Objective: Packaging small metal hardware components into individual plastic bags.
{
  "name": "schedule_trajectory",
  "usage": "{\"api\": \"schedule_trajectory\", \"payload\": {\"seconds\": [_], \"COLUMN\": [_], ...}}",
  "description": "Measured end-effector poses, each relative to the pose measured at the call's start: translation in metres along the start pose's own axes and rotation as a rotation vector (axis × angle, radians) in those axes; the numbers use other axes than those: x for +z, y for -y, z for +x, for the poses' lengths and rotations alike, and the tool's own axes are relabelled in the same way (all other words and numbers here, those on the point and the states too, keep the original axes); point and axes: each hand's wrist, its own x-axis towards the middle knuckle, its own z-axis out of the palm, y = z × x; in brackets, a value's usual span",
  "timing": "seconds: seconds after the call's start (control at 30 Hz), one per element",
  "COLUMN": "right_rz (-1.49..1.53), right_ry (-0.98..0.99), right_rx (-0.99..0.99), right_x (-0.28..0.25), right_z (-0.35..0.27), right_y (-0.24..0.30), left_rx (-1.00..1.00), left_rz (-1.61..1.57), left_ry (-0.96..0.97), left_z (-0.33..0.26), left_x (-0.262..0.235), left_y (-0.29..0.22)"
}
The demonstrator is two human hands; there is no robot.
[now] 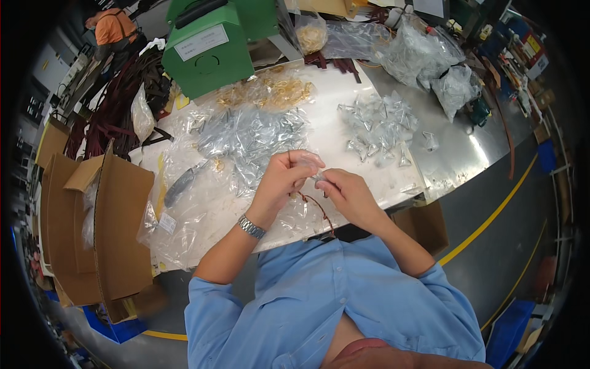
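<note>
Small clear bag [314,176] is pinched between both hands, just above the table edge [369,203]. Left hand [284,178] & right hand [347,194] are closed on it. Thin brown cord [316,208] hangs below. Loose grip = bag could slip, drop to floor.

At eleven o'clock I see a white rectangular label [201,42] on the green box; at nine, open brown cardboard cartons [117,227]; perhaps clear plastic bags [418,52] at one.
</note>
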Motion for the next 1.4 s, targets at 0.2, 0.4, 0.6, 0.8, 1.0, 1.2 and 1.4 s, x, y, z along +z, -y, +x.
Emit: {"api": "schedule_trajectory", "payload": {"seconds": [0.2, 0.4, 0.6, 0.8, 1.0, 1.2, 1.4], "right_rz": [0.429, 0.607, 0.713, 0.621, 0.771, 0.466, 0.53], "right_ry": [0.285, 0.512, 0.384, 0.284, 0.281, 0.005, -0.05], "right_rx": [0.216, 0.349, 0.456, 0.354, 0.402, 0.271, 0.333], "right_x": [-0.051, -0.055, -0.036, -0.029, -0.026, -0.004, -0.03], "right_z": [0.0, -0.006, -0.012, -0.012, -0.012, -0.009, 0.011], "right_y": [-0.007, -0.015, -0.032, -0.032, -0.026, -0.009, -0.023], "left_rx": [0.015, -0.052, -0.102, -0.131, -0.006, 0.459, -0.33], "left_rz": [-0.054, 0.295, 0.286, 0.245, 0.451, 0.825, -0.389], "left_ry": [-0.049, 0.453, 0.439, 0.339, 0.253, -0.121, 0.229], "left_z": [0.007, -0.001, -0.01, -0.01, -0.011, -0.012, 0.002], "left_x": [-0.028, -0.002, 0.016, 0.022, 0.027, 0.033, 0.0], "left_y": [-0.016, -0.027, -0.021, -0.017, -0.006, 0.01, -0.017]}}
